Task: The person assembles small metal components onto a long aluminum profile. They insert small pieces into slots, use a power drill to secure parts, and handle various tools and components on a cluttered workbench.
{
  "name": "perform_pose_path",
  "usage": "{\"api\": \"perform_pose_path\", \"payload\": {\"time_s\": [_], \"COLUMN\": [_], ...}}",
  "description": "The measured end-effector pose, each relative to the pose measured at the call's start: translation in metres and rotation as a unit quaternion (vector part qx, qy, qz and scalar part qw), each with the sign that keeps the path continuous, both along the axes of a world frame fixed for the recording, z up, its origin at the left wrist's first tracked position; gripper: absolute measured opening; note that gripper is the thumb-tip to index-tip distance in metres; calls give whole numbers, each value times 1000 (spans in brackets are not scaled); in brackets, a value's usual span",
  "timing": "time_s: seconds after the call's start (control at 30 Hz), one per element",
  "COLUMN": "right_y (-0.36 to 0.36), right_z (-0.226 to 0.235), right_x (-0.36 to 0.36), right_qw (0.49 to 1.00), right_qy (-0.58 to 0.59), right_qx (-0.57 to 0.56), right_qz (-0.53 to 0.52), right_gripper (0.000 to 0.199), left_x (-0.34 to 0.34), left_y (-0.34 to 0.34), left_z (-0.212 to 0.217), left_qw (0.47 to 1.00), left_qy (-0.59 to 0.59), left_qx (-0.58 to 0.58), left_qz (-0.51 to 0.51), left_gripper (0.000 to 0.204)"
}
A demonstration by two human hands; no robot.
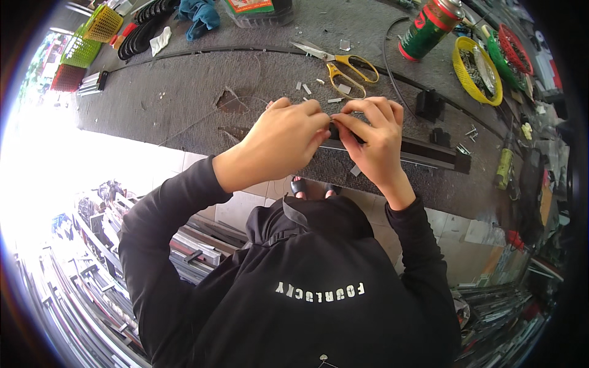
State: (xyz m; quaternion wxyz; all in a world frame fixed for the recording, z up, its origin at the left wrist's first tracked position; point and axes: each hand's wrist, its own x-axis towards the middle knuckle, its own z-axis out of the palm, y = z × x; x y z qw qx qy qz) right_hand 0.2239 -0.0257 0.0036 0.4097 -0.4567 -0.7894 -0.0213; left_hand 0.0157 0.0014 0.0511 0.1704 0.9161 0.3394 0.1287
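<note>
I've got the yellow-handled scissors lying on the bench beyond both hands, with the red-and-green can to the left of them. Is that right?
Not quite: the head view shows the red-and-green can to the right of the yellow-handled scissors. The scissors do lie beyond the left hand and right hand.

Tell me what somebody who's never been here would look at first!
Probably the two bare hands, left and right, with their fingertips close together in the middle, though whatever they pinch is too small to make out. Just beyond them, the yellow-handled scissors lie on the grey bench top. Toward the upper right, a red-and-green can and a yellow basket stand out brightly.
</note>
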Motion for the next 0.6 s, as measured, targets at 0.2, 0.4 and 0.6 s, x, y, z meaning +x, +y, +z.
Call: {"api": "perform_pose_path", "payload": {"time_s": [0.2,0.4,0.6], "right_y": [-3,0,5], "right_z": [-3,1,10], "right_x": [7,19,21], "right_qw": [994,979,981], "right_qy": [-72,-115,-33], "right_qx": [42,45,-54], "right_qz": [74,162,182], "right_gripper": [15,26,20], "left_x": [-3,-5,-5], "left_y": [15,5,3], "left_z": [8,5,-5], "left_qw": [880,798,903], "left_qy": [-63,-179,-144], "left_qx": [-422,-523,-367], "left_qz": [209,239,170], "left_gripper": [28,29,28]}}
